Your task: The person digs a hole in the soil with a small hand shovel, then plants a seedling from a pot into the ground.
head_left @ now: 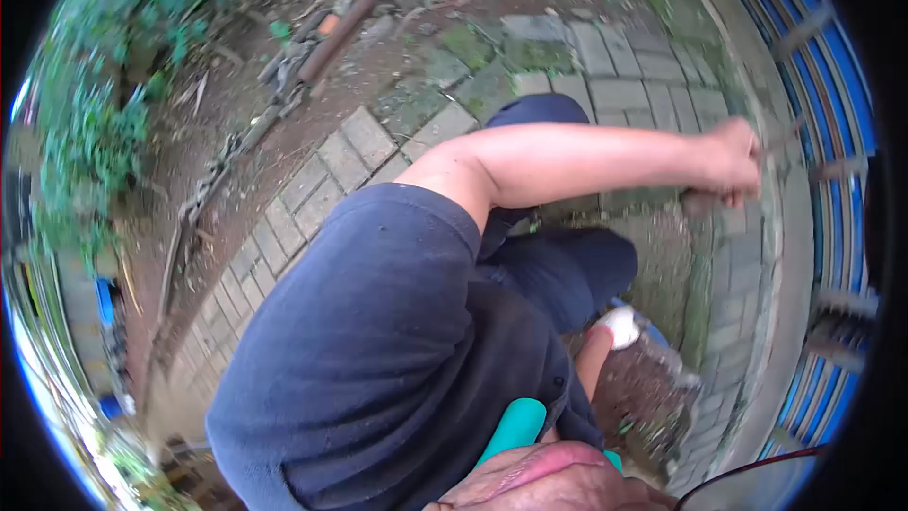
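My left arm reaches across to the right, and my left hand is closed in a fist above the paving beside the kerb. A blurred brownish thing shows under the fist; its kind cannot be made out. Lower down, my right hand appears white, as if gloved, with a red edge at the wrist. Its fingers are hidden or too blurred to read. Close to it lies a patch of dark soil with a pale, crumpled, sheet-like edge. My bent knees in dark trousers are between the arms.
Grey paving blocks run in a curved strip, mossy in places. A concrete kerb and a blue slatted fence stand on the right. Bare earth with a rusty pipe and leafy plants fill the left.
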Available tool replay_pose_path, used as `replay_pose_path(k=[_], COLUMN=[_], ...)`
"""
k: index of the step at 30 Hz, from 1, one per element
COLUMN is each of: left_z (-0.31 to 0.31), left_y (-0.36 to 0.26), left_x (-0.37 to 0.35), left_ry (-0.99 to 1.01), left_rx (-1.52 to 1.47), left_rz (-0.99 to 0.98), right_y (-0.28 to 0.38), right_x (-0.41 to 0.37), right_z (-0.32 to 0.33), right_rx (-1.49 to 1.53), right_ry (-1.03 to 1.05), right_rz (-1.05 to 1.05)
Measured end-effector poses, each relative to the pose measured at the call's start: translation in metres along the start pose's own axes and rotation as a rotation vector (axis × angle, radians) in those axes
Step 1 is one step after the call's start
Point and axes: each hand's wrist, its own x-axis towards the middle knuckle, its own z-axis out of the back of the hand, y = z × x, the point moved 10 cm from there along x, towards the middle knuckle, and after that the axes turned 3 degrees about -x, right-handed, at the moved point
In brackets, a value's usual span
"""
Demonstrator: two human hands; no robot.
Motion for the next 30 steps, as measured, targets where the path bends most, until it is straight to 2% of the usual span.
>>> replay_pose_path(k=[1,2,5,7,9,12,15,19,24,27,30], left_z=[0.006,0.013,0.050,0.081,0.116,0.155,0.167,0.173,0.184,0.196,0.206], left_y=[0.000,-0.006,-0.006,0.021,0.035,0.061,0.054,0.068,0.129,0.121,0.107], left_x=[-0.001,-0.007,-0.023,-0.015,-0.022,-0.010,-0.023,-0.040,-0.049,-0.059,-0.067], left_ry=[0.026,0.028,-0.055,-0.105,-0.142,-0.221,-0.298,-0.294,-0.170,-0.179,-0.170], left_rx=[0.092,0.258,0.199,0.203,0.500,0.744,0.663,0.700,0.599,0.587,0.708], left_rz=[-0.033,-0.043,-0.015,0.009,0.152,0.068,-0.015,0.078,0.344,0.364,0.311], right_y=[0.002,0.004,0.024,0.048,0.075,0.115,0.148,0.171,0.188,0.195,0.202], right_x=[-0.004,0.000,0.018,0.020,0.019,0.013,0.009,0.006,-0.001,-0.006,-0.010], right_z=[-0.004,-0.004,-0.019,-0.040,-0.068,-0.105,-0.136,-0.156,-0.173,-0.179,-0.188], right_rx=[0.092,0.012,-0.249,-0.342,-0.404,-0.499,-0.539,-0.590,-0.629,-0.639,-0.652], right_ry=[0.084,0.095,0.099,0.108,0.123,0.166,0.203,0.227,0.250,0.262,0.277], right_rz=[0.011,0.051,0.226,0.336,0.415,0.527,0.594,0.618,0.672,0.703,0.742])
